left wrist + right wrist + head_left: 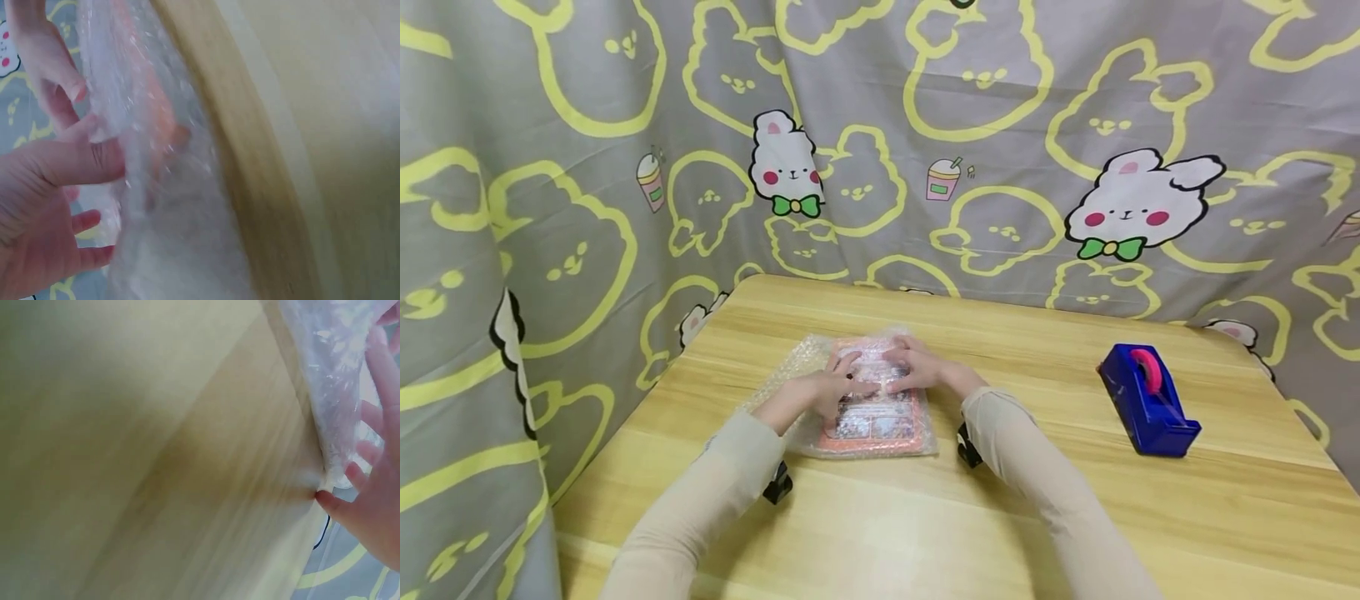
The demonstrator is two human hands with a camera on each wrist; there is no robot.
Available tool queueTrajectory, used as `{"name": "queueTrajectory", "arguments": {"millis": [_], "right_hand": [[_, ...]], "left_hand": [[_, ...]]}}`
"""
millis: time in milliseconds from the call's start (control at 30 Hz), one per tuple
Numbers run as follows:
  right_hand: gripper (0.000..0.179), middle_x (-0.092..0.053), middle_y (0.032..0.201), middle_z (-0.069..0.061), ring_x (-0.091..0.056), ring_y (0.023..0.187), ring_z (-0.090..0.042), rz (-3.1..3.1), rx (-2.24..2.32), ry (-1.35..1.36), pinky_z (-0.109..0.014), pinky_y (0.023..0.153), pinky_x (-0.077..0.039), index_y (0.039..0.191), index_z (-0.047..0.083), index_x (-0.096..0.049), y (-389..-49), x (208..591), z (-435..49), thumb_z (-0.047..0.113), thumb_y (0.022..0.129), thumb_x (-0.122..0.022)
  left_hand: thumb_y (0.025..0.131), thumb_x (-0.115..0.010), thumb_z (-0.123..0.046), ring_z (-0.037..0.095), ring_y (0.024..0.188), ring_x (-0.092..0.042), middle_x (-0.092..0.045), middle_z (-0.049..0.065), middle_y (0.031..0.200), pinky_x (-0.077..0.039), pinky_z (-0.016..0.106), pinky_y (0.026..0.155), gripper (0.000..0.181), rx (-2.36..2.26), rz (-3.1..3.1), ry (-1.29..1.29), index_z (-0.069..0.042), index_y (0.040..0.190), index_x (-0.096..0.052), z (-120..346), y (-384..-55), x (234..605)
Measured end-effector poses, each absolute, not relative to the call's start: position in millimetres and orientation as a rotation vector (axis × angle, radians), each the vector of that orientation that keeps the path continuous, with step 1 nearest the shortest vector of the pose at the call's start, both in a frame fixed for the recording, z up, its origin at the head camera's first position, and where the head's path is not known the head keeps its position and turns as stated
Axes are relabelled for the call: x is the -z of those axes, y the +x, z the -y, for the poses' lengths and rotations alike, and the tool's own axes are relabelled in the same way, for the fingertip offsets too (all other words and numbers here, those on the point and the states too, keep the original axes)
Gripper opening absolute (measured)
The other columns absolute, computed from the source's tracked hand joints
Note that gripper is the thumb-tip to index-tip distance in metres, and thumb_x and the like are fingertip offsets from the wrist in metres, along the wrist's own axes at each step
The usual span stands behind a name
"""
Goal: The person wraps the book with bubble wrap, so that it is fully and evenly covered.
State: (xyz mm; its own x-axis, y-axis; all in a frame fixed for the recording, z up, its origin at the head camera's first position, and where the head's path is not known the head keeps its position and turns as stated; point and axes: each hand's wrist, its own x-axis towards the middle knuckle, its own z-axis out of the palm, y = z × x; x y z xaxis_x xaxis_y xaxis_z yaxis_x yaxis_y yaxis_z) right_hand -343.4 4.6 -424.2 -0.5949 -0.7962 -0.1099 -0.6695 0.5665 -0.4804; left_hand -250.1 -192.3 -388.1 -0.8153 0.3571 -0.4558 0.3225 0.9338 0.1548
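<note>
A flat, orange-bordered item point(891, 427) with printed pictures lies on the table inside clear bubble wrap point(793, 367). The wrap spreads past the item on its left side. My left hand point(823, 390) rests on the wrapped item from the left, fingers spread. In the left wrist view, its thumb point(94, 161) touches the bubbly surface near an orange corner. From the right, my right hand point(925, 368) lies over the upper right part, fingers spread across the wrap. In the right wrist view its fingertips are along the wrap's edge.
A blue tape dispenser point(1150, 404) with a pink core stands on the right of the wooden table point(865, 533). A grey curtain point(865, 92) with cartoon animals hangs behind and at the left. Black wrist devices point(777, 483) sit under both forearms.
</note>
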Motion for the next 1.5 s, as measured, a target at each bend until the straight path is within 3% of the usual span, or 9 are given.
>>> {"name": "queueTrajectory", "arguments": {"millis": [133,200,367,500,633,733,1000,1233,1500], "right_hand": [[0.068,-0.005,0.147,-0.026,-0.011,0.132,-0.045,-2.549,0.564,-1.172,-0.057,0.105,-0.019,0.127,0.007,-0.044,-347.7,425.3,-0.7,0.035,0.073,-0.074],[0.071,-0.005,0.148,-0.025,-0.012,0.132,-0.044,-2.575,0.537,-1.156,-0.057,0.105,-0.020,0.127,0.008,-0.042,-349.5,425.0,1.3,0.036,0.070,-0.076],[0.098,-0.002,0.148,-0.023,-0.009,0.133,-0.041,-2.577,0.512,-1.116,-0.054,0.107,-0.019,0.142,0.009,-0.021,-351.4,423.8,5.4,0.038,0.068,-0.078],[0.114,0.003,0.148,-0.022,-0.005,0.134,-0.040,-2.567,0.495,-1.109,-0.054,0.108,-0.016,0.147,0.008,-0.003,-351.0,424.2,7.7,0.039,0.067,-0.078],[0.115,0.008,0.149,-0.023,-0.003,0.135,-0.041,-2.591,0.409,-1.132,-0.055,0.108,-0.012,0.147,0.008,-0.001,-350.7,424.1,10.5,0.046,0.068,-0.075],[0.110,0.009,0.151,-0.018,0.002,0.136,-0.041,-2.593,0.297,-1.097,-0.058,0.107,-0.003,0.147,0.012,-0.005,-351.5,422.7,12.4,0.053,0.069,-0.070],[0.104,0.015,0.151,-0.013,0.018,0.135,-0.037,-2.482,0.230,-1.011,-0.063,0.102,0.010,0.147,0.012,-0.002,-356.6,419.6,11.5,0.054,0.076,-0.064],[0.095,0.013,0.149,-0.020,0.013,0.135,-0.039,-2.506,0.292,-1.186,-0.055,0.108,0.005,0.145,0.001,-0.003,-343.0,421.0,9.5,0.052,0.084,-0.055],[0.109,0.019,0.148,-0.017,0.020,0.134,-0.036,-2.482,0.178,-1.143,-0.050,0.108,0.008,0.146,0.008,0.005,-322.4,424.9,15.5,0.063,0.076,-0.057]], "left_hand": [[0.063,-0.076,-0.001,0.041,0.135,0.014,0.020,0.012,0.150,-0.030,0.054,0.102,0.099,-0.161,-2.585,0.484,-0.040,0.140,-0.030,197.9,-252.3,391.4],[0.064,-0.075,0.000,0.040,0.135,0.013,0.018,0.012,0.151,-0.021,0.059,0.104,0.097,-0.206,-2.568,0.477,-0.040,0.140,-0.030,200.0,-253.9,392.5],[0.067,-0.076,-0.002,0.040,0.136,0.007,0.010,0.012,0.152,-0.031,0.057,0.099,0.094,-0.225,-2.539,0.469,-0.040,0.140,-0.031,203.5,-256.0,394.5],[0.066,-0.076,-0.006,0.038,0.136,0.009,0.007,0.012,0.152,-0.014,0.062,0.104,0.095,-0.159,-2.549,0.485,-0.042,0.140,-0.030,204.4,-254.5,394.6],[0.065,-0.077,-0.007,0.037,0.135,0.017,0.005,0.012,0.152,0.002,0.063,0.104,0.095,-0.140,-2.557,0.476,-0.043,0.139,-0.030,205.5,-253.0,393.4],[0.065,-0.076,-0.007,0.038,0.135,0.015,0.005,0.012,0.152,0.000,0.063,0.104,0.095,-0.161,-2.551,0.481,-0.042,0.139,-0.030,207.0,-252.8,393.2],[0.065,-0.076,-0.003,0.042,0.135,0.004,0.004,0.011,0.153,-0.035,0.057,0.097,0.093,-0.261,-2.533,0.483,-0.039,0.139,-0.033,210.0,-258.3,398.9],[0.064,-0.077,-0.005,0.042,0.135,0.006,0.006,0.011,0.153,-0.027,0.062,0.099,0.094,-0.302,-2.527,0.488,-0.037,0.140,-0.033,212.1,-263.7,398.1],[0.065,-0.076,-0.006,0.040,0.136,0.010,0.008,0.011,0.153,-0.008,0.068,0.100,0.096,-0.278,-2.519,0.500,-0.040,0.141,-0.028,212.9,-261.6,397.6]]}}
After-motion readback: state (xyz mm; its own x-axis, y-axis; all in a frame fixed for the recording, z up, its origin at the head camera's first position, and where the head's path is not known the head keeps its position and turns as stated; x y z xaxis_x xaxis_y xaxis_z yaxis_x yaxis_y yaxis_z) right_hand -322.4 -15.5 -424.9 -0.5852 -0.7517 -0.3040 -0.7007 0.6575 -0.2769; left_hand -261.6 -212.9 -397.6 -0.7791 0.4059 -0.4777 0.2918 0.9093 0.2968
